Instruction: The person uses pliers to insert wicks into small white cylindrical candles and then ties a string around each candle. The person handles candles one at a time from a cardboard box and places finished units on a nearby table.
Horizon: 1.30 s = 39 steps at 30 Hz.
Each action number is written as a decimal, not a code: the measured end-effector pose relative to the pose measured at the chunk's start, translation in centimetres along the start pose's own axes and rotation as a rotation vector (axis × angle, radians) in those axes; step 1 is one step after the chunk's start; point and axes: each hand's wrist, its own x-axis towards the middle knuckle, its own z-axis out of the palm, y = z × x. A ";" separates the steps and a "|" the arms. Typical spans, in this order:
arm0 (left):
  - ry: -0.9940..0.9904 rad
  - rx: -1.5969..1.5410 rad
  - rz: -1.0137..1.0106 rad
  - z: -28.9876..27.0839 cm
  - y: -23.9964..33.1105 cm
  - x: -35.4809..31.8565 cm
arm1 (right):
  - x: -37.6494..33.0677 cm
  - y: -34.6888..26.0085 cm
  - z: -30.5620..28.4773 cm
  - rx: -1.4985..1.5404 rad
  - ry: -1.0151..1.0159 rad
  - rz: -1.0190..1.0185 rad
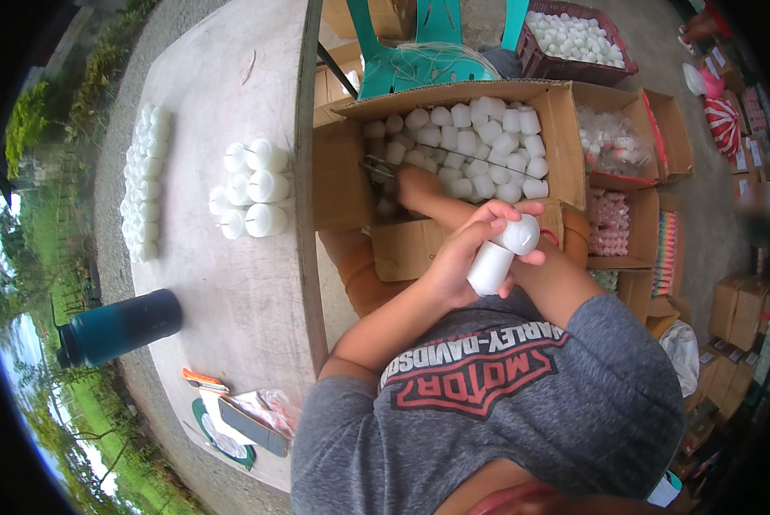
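Note:
My left hand [475, 249] is closed around two short white candles, with some fingertips showing beyond them. One candle [490, 269] shows its smooth side, and the other candle [519, 234] turns a rounded end upward. My right arm passes beneath the left hand into an open cardboard box [458, 93]. Inside it, my right hand [417, 186] is closed at the left end, beside a thin dark metal object [378, 166] whose kind I cannot make out. Loose white candles [489, 131] fill the box, and a thin rod [479, 159] lies across them.
On the grey table [230, 318] at left stand a group of wicked candles [266, 189], a longer row of candles [149, 184], a teal bottle [123, 328] and a phone [253, 427]. A teal chair [419, 64] and a crate [573, 73] stand beyond; boxes [622, 137] lie right.

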 end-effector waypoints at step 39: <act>0.647 2.226 0.057 -7.4 0.7 1.7 | -17.5 5.8 -13.0 0.235 0.603 -0.413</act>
